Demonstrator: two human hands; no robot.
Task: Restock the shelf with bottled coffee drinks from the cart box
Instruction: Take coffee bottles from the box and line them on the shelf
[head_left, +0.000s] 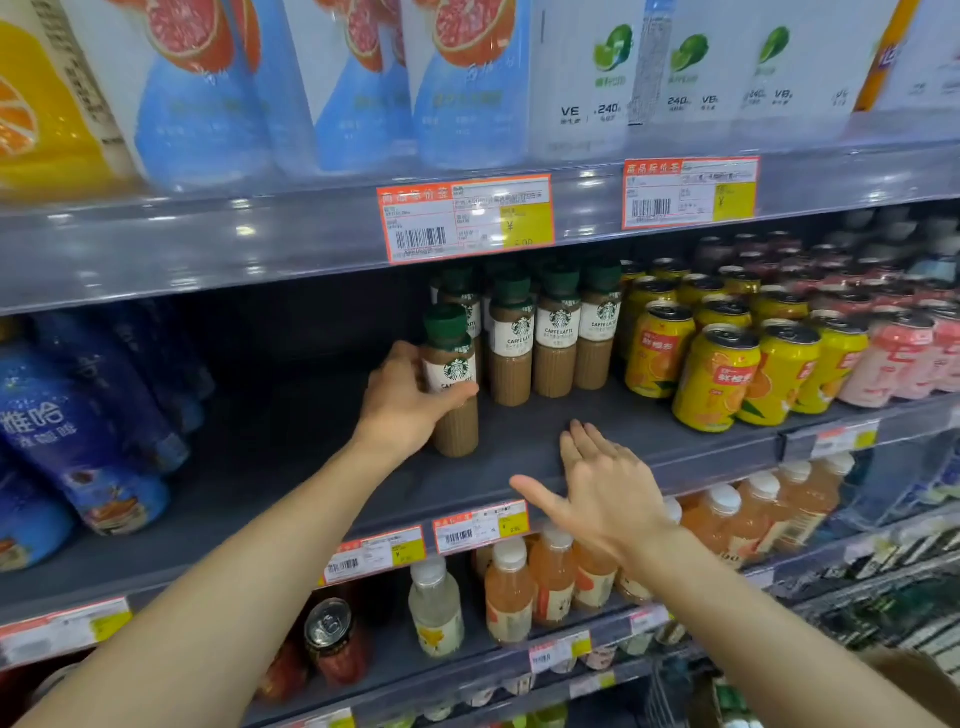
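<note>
Holding the coffee bottle (451, 382) with your left hand (402, 402) wrapped around it, you keep it standing straight up on the dark shelf (322, 467) — green cap on top, just left of the other coffee bottles (540, 332). Your right hand (602, 488) is flat and empty — fingers spread over the shelf's edge.

The coffee bottle (451, 379) nearest the shelf's front edge stands upright on the dark middle shelf (291, 467), tan liquid under a white label and dark green cap (label partly covered). Farther back and to its right, more matching coffee bottles (556, 332) stand upright in close rows, labels forward.
</note>
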